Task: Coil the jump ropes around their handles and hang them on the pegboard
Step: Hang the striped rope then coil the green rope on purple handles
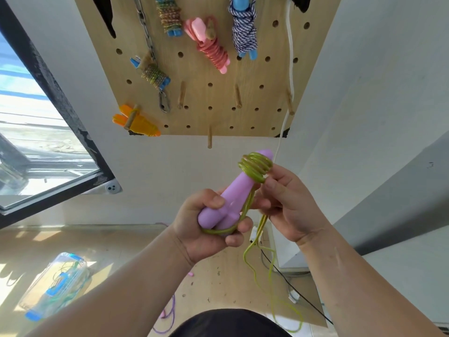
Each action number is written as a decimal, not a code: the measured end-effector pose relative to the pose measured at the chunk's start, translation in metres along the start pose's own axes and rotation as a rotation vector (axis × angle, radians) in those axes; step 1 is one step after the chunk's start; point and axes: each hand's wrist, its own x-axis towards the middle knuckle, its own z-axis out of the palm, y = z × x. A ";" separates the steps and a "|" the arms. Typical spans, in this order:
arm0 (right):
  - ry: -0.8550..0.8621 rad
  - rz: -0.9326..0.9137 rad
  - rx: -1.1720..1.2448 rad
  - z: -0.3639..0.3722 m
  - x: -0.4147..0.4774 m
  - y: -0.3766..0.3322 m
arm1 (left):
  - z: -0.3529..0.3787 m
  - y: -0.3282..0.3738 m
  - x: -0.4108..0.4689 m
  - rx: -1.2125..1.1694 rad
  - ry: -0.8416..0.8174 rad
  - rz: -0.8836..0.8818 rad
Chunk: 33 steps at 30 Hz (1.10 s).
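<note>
Lilac plastic fills the left hand (206,222): its fingers (237,239) curl round the butt ends of the paired handles (234,190), clamping them together so they serve as one spool. The right hand (286,205) grips the green cord (255,166) in curled fingers just beside the few turns near the handles' tips, probably to keep the winding taut. Slack hangs toward the floor (218,276), so most of the coiling remains. Above, the pegboard (194,71) carries other wound ropes (244,32), and a bare peg (209,138) sits nearest.
</note>
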 end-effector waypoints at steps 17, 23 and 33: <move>0.202 -0.017 -0.004 0.026 -0.002 -0.010 | -0.014 0.013 -0.004 0.262 0.372 0.104; 0.470 0.001 0.001 0.035 0.007 0.010 | 0.000 -0.006 -0.001 1.403 0.805 0.439; 0.489 0.004 -0.062 0.034 0.008 0.002 | -0.013 -0.023 0.008 1.597 0.871 0.667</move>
